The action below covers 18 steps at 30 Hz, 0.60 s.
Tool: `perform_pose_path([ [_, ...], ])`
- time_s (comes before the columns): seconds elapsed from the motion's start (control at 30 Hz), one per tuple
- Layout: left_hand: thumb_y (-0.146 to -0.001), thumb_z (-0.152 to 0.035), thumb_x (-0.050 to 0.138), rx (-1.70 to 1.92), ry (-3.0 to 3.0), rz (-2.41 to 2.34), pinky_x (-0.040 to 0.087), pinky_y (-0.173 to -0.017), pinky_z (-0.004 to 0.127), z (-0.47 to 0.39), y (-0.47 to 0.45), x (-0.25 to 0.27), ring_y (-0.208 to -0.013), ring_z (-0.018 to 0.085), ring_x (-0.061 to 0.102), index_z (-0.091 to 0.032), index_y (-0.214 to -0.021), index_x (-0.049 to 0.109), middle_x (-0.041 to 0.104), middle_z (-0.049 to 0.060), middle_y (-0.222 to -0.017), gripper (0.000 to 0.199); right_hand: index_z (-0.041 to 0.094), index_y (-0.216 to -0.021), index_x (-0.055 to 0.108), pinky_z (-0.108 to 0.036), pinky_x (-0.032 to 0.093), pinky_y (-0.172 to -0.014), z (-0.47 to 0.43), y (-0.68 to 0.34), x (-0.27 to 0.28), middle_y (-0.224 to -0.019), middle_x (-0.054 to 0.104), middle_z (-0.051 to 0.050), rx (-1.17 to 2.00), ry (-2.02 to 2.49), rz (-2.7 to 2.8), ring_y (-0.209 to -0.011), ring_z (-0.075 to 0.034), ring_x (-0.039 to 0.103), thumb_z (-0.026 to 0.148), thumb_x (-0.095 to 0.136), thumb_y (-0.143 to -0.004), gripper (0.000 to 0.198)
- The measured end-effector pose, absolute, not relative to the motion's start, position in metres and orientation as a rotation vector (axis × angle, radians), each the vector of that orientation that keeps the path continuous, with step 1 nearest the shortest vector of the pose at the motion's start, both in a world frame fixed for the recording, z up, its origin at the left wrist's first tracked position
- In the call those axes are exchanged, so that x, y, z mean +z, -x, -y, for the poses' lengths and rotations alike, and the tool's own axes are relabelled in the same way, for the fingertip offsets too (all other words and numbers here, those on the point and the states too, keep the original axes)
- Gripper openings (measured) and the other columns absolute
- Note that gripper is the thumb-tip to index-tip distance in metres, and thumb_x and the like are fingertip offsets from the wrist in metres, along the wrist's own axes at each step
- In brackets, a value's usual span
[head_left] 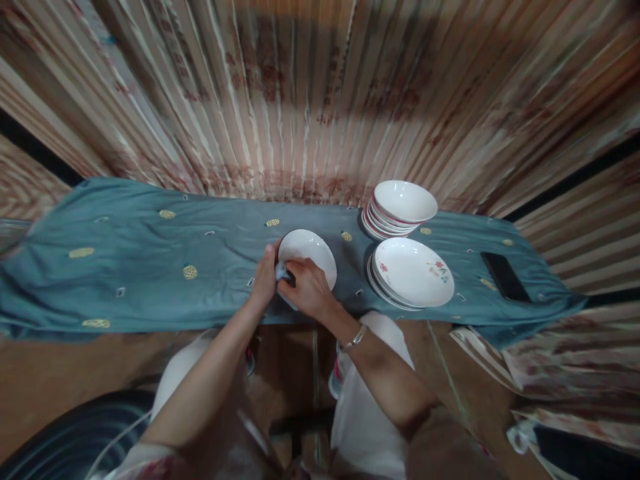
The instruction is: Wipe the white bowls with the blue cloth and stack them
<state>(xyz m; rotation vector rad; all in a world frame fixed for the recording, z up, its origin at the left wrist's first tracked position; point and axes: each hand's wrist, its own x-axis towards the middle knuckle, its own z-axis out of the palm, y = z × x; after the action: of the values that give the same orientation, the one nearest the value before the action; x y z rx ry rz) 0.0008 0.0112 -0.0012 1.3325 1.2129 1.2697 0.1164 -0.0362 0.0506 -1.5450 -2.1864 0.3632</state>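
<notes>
White plate (310, 253) is sitting under both my hands: my left hand (265, 275) is gripping its near-left rim, my right hand (307, 288) is closing on a small cloth (281, 272) against it. Beyond my right hand, stacked plates (413, 273) and bowls (403, 203) are resting.

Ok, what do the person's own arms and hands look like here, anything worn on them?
Both forearms are bare, with no gloves. The right hand has a thin silvery bracelet at the wrist. The left hand shows no band or ring. No sleeves reach the forearms.

Both hands (293, 280) on white plate (310, 257)
</notes>
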Motion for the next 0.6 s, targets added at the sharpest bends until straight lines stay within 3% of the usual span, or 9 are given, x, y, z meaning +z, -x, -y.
perform_pose_path([
  [0.23, -0.089, -0.070, 0.031, 1.297, -1.298, -1.203, 0.041, -0.107, 0.036, -0.001, -0.002, 0.007, -0.116, 0.025, 0.061, -0.016, -0.108, 0.070, 0.073, 0.009, -0.107, 0.070, 0.017, -0.090, 0.064, -0.028, 0.043, -0.089, 0.021, -0.110, 0.058, -0.101, 0.068, -0.007, 0.327, 1.600, 2.048, -0.096, -0.021, 0.059, 0.025, 0.052, -0.091, 0.015],
  [0.4, -0.086, -0.074, 0.030, 1.212, -1.287, -1.346, 0.052, -0.087, 0.039, 0.003, 0.000, 0.006, -0.093, 0.028, 0.066, -0.016, -0.086, 0.071, 0.072, 0.009, -0.082, 0.071, 0.016, -0.089, 0.065, -0.026, 0.041, -0.082, 0.006, -0.109, 0.059, -0.096, 0.068, -0.007, 0.339, 1.677, 1.952, -0.093, -0.020, 0.060, 0.031, 0.051, -0.093, 0.021],
  [0.6, -0.085, -0.075, 0.033, 1.225, -1.227, -1.309, 0.053, -0.084, 0.038, 0.002, 0.005, -0.003, -0.087, 0.026, 0.067, -0.013, -0.087, 0.071, 0.070, 0.009, -0.077, 0.072, 0.016, -0.080, 0.064, -0.025, 0.038, -0.075, -0.004, -0.113, 0.056, -0.088, 0.068, -0.005, 0.361, 1.652, 1.997, -0.084, -0.017, 0.060, 0.036, 0.051, -0.096, 0.029],
])
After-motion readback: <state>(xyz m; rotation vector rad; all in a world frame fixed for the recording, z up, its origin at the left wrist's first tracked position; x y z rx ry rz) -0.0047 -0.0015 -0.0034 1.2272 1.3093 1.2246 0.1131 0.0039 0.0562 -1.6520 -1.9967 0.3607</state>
